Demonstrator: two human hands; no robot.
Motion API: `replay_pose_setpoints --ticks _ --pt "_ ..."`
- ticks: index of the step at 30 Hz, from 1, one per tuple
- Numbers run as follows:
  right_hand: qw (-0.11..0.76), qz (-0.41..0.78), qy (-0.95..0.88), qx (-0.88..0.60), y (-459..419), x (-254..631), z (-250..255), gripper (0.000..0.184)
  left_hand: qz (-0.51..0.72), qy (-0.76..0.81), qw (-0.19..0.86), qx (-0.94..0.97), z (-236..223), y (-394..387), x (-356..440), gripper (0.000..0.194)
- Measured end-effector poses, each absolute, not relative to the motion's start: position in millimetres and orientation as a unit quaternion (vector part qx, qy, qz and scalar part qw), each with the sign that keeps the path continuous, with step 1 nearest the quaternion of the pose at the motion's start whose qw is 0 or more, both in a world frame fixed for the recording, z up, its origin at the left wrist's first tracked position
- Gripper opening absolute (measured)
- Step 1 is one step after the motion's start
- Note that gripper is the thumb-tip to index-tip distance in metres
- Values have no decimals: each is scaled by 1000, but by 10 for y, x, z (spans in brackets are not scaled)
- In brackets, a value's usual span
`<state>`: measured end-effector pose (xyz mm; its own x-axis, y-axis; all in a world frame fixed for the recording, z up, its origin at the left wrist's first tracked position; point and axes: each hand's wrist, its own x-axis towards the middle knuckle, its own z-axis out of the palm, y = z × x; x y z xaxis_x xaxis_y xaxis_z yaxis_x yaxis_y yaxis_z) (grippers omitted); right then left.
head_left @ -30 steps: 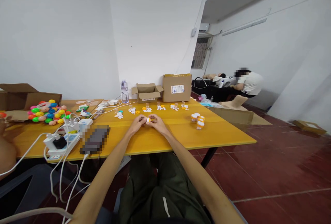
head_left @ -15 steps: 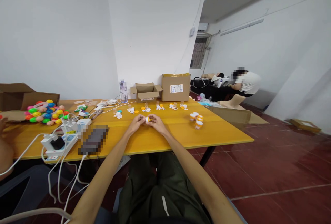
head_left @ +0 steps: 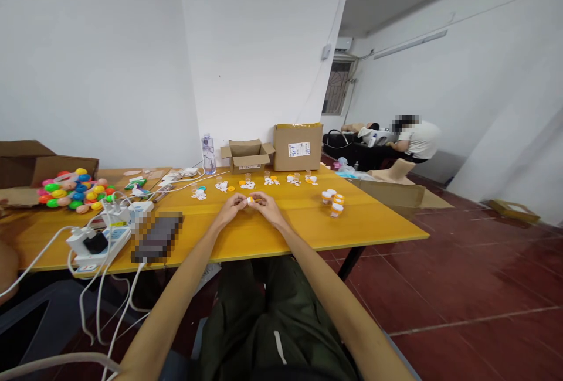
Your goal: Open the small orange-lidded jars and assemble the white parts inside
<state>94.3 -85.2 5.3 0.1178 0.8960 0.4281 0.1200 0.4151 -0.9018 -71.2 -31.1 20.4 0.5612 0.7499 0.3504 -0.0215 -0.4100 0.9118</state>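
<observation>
Between the fingertips of both hands sits a small white-and-orange jar (head_left: 250, 200), held just above the table. My left hand (head_left: 232, 208) is closed, its fingers pinching the jar's left side. From the other side my right hand (head_left: 264, 207) grips it, thumb and fingers pressed in. Beyond the hands runs a row of small piles of white pieces (head_left: 199, 194), with clear cups (head_left: 266, 175) and orange or teal lids (head_left: 231, 189) among them. To the right stand several similar jars (head_left: 336, 210) with white and orange parts, grouped together.
Cardboard boxes (head_left: 298, 146) and a water bottle (head_left: 208, 154) line the wall. At left lie colourful plastic eggs (head_left: 77, 191), a power strip (head_left: 103, 246) with cables and a phone (head_left: 157, 237). Another person's arm (head_left: 6, 261) shows at the left edge; a seated person (head_left: 420, 139) is farther back.
The jar has tilted slightly between my fingers, both hands staying on it. The whole view has shifted a little; the piles and the grouped jars look unchanged.
</observation>
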Motion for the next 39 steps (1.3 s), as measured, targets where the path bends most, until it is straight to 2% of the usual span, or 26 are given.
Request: replay_pose_setpoints --ticks 8,20,28,35,39 --pt "601 333 -585 -431 -841 941 46 31 400 246 499 729 211 -319 -705 27" --pt "572 325 -610 -441 -815 918 19 32 414 273 436 751 243 -380 -708 47" --pt "568 327 -604 -453 -772 940 -30 31 405 268 460 744 224 -344 -728 29" --pt "568 322 -602 -460 -773 933 -34 29 417 284 439 743 200 -329 -703 37" --pt "571 329 -594 -461 -768 929 -38 28 429 276 439 740 213 -336 -707 31"
